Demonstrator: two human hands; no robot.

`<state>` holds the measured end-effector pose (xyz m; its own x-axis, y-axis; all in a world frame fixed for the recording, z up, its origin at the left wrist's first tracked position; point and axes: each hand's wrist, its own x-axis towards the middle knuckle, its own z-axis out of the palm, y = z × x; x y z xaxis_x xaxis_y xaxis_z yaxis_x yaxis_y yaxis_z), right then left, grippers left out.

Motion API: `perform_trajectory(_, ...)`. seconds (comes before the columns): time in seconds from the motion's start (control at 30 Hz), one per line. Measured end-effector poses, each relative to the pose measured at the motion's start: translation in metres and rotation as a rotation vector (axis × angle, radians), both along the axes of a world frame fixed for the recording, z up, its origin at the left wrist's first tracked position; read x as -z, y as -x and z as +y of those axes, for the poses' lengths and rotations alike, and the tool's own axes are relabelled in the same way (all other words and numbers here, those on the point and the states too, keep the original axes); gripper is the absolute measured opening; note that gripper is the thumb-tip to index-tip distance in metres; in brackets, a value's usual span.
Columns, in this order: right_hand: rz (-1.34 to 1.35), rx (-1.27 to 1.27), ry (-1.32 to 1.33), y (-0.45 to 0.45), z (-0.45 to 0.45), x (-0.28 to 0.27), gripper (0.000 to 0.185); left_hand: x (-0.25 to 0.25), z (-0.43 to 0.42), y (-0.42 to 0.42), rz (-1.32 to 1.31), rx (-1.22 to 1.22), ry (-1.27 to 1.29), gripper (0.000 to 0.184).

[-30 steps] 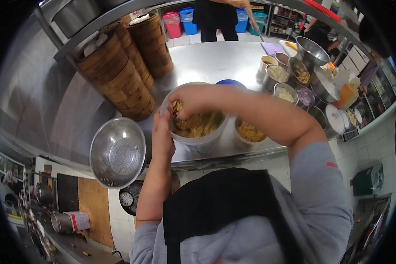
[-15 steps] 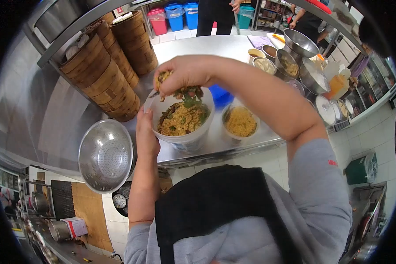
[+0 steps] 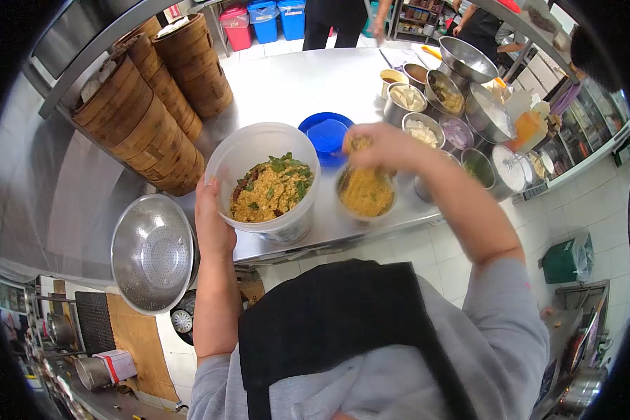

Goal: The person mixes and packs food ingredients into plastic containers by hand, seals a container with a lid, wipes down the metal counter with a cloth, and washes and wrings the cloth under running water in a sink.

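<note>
Head view: right fingers (image 3: 376,155) curl around yellow crumbs (image 3: 360,143) over the bowl (image 3: 342,180); left fingers (image 3: 207,199) lie straight against the tub (image 3: 259,141).

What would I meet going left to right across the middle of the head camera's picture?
Perforated silver metal colander, left hand, translucent white plastic tub, round bowl of yellow crumbly food, green floor bin.
</note>
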<state>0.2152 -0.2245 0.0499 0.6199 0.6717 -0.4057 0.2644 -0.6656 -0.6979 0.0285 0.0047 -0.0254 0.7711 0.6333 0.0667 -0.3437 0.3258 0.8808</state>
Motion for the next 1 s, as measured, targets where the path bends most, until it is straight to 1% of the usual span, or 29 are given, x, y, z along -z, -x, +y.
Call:
perform_trajectory(0.03, 0.005, 0.002, -0.001, -0.002, -0.005, 0.022, 0.03, 0.0, -0.001, 0.0, 0.005, 0.002, -0.001, 0.045)
perform_trajectory(0.07, -0.104, -0.034, -0.117, -0.009, -0.009, 0.056, 0.032, -0.001, -0.001, 0.0, 0.007, 0.003, 0.003, 0.045)
perform_trajectory(0.1, -0.213, -0.07, -0.233, -0.011, -0.012, 0.077, 0.034, -0.001, -0.001, 0.0, 0.01, 0.003, 0.007, 0.045)
perform_trajectory(0.23, -0.237, 0.006, -0.328, 0.013, -0.017, 0.096, 0.034, 0.003, 0.0, 0.0, 0.004, 0.017, -0.005, 0.045)
perform_trajectory(0.3, -0.522, -0.06, -0.349, 0.022, -0.02, 0.099, 0.033, 0.005, 0.001, 0.0, 0.003, 0.019, 0.008, 0.047)
perform_trajectory(0.43, -0.574, -0.101, -0.331, 0.029, -0.026, 0.104, 0.034, 0.008, 0.003, 0.0, -0.006, 0.027, 0.012, 0.048)
perform_trajectory(0.5, -0.666, -0.109, -0.385, 0.028, -0.028, 0.114, 0.032, 0.009, 0.004, 0.0, -0.011, 0.029, 0.008, 0.049)
perform_trajectory(0.73, -0.677, -0.134, -0.461, 0.022, -0.032, 0.117, 0.024, 0.003, -0.002, 0.0, 0.008, 0.017, 0.001, 0.052)
perform_trajectory(0.8, -0.553, -0.071, -0.497, 0.017, -0.033, 0.117, 0.026, 0.001, -0.004, 0.0, 0.031, -0.013, -0.027, 0.052)
perform_trajectory(0.83, -0.552, -0.07, -0.496, 0.015, -0.034, 0.116, 0.026, 0.001, -0.004, 0.0, 0.032, -0.012, -0.025, 0.052)
perform_trajectory(0.9, -0.268, 0.1, -0.586, 0.009, -0.037, 0.112, 0.023, 0.003, -0.002, 0.0, 0.008, 0.007, -0.05, 0.052)
perform_trajectory(0.93, -0.339, 0.093, -0.542, 0.007, -0.039, 0.103, 0.02, 0.003, -0.002, 0.0, 0.009, 0.007, -0.049, 0.052)
perform_trajectory(1.0, -0.319, 0.117, -0.508, 0.001, -0.041, 0.096, 0.018, 0.003, -0.002, -0.002, -0.006, 0.006, -0.044, 0.053)
